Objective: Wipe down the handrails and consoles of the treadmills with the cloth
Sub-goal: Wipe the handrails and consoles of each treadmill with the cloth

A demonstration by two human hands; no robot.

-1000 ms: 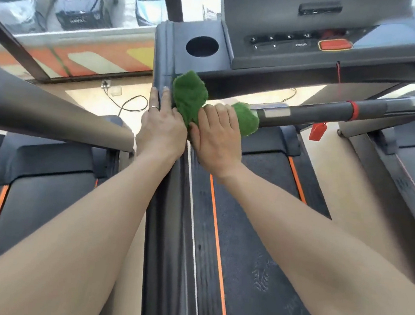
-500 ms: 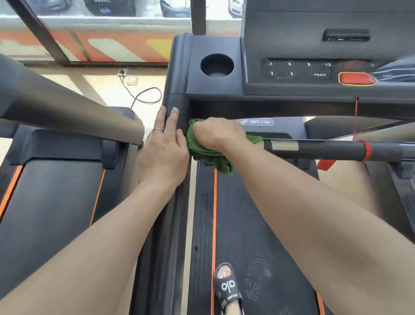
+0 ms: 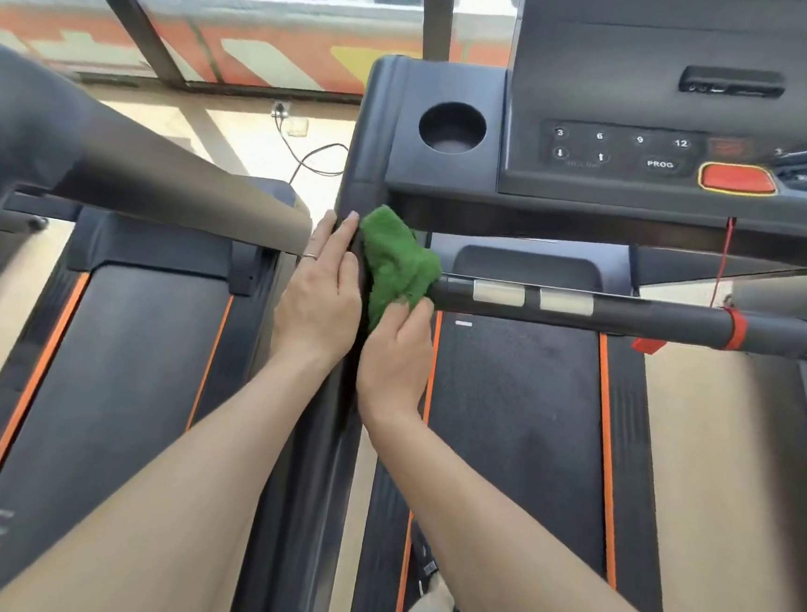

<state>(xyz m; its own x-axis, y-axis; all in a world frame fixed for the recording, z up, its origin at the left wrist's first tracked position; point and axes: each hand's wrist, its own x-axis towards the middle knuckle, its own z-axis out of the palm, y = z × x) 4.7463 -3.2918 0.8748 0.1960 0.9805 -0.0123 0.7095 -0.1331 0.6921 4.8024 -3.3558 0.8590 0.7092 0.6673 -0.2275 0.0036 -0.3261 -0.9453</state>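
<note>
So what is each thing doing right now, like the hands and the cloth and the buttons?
left hand: flat on the side rail, fingers straight
right hand: holds the cloth
cloth: green, bunched up, pressed where the crossbar meets the side rail
crossbar: bare to the right of the cloth
cup holder: nothing seen in it
red button: not touched
red cord: hangs down from the console

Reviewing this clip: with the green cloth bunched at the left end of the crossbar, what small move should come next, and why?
Probably slide the right hand and green cloth rightward along the crossbar. The cloth sits at the bar's left end by the upright, where the left hand rests flat, and the rest of the bar lies uncovered.
</note>
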